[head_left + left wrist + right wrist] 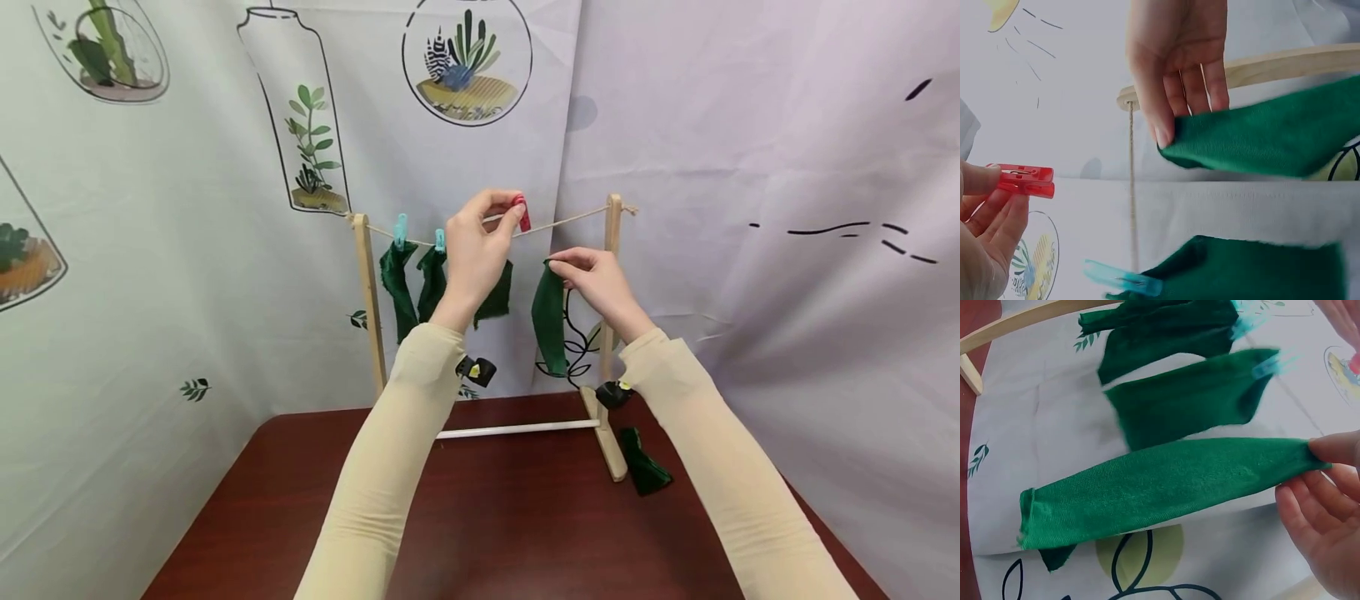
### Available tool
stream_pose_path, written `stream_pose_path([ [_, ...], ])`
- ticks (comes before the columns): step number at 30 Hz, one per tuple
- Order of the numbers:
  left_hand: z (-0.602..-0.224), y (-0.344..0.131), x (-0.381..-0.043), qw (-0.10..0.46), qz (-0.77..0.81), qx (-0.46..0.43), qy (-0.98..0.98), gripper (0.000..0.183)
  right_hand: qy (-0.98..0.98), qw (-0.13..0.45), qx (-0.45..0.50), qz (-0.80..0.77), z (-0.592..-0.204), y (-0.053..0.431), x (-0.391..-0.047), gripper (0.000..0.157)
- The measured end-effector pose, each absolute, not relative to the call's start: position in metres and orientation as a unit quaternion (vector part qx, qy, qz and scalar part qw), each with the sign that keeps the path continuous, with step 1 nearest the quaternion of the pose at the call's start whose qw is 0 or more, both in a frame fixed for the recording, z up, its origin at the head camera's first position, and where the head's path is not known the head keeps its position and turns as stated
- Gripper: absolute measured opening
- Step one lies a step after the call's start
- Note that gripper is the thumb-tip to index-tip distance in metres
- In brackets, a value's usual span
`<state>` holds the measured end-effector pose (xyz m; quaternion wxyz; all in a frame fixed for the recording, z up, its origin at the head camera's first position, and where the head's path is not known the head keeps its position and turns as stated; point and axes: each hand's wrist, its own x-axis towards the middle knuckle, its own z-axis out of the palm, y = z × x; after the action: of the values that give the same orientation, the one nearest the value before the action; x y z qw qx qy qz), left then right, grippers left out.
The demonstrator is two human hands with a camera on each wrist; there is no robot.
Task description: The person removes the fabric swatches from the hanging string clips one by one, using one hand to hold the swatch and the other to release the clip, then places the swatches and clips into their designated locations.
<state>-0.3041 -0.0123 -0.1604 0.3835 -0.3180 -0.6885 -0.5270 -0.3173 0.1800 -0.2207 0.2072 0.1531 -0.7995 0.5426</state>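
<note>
Between thumb and fingers, my left hand (480, 246) pinches a red clothespin (1025, 180), raised just above the string (562, 222). My right hand (596, 283) pinches one end of a green cloth strip (1166, 487), which hangs down below the string's right part. Further left, other green cloths (399, 287) hang from the string by light-blue clothespins (401, 232). One of these, a wider green cloth (1254, 269), hangs partly behind my left hand in the head view; its blue clothespin (1125, 278) shows in the left wrist view.
The string runs between two wooden posts (369, 308), joined low down by a white rod (525, 429). Another green cloth (641, 462) lies on the dark red table (487, 517) beside the right wooden foot (611, 454). A printed curtain (660, 108) stands behind.
</note>
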Motion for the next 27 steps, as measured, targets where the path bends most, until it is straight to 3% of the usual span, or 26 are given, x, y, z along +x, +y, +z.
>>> stream_pose_path([
  [14,-0.156,-0.086,-0.297,0.349,-0.513,-0.273,-0.736,0.038,-0.789,0.231,0.148,0.550,-0.212,0.220,-0.293,0.039],
  [27,-0.155,-0.177,-0.284,0.392,-0.506,-0.189,-0.745,0.041,-0.784,0.275,0.102,0.547,-0.206,0.279,-0.275,0.035],
])
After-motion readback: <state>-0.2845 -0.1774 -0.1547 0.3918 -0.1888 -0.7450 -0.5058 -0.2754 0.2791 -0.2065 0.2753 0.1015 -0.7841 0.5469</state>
